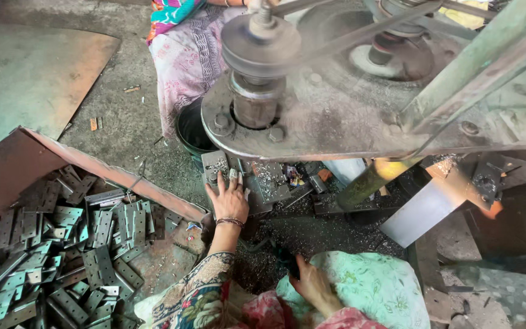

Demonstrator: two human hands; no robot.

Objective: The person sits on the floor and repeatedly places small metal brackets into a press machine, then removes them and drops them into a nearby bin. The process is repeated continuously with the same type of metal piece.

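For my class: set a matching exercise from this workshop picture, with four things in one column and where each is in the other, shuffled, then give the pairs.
Things
1. Person's left hand
2. Person's right hand
3. Heap of grey perforated metal hinge plates
4. Dark round bucket

Places
A. In the rusty sheet-metal tray at lower left
B. Resting low on the pale green flowered cloth
C. On the floor under the edge of the grey machine plate
D. Stretched forward, fingers on the small metal part at the machine's work bed

Pairs: 1-D, 2-B, 3-A, 4-C
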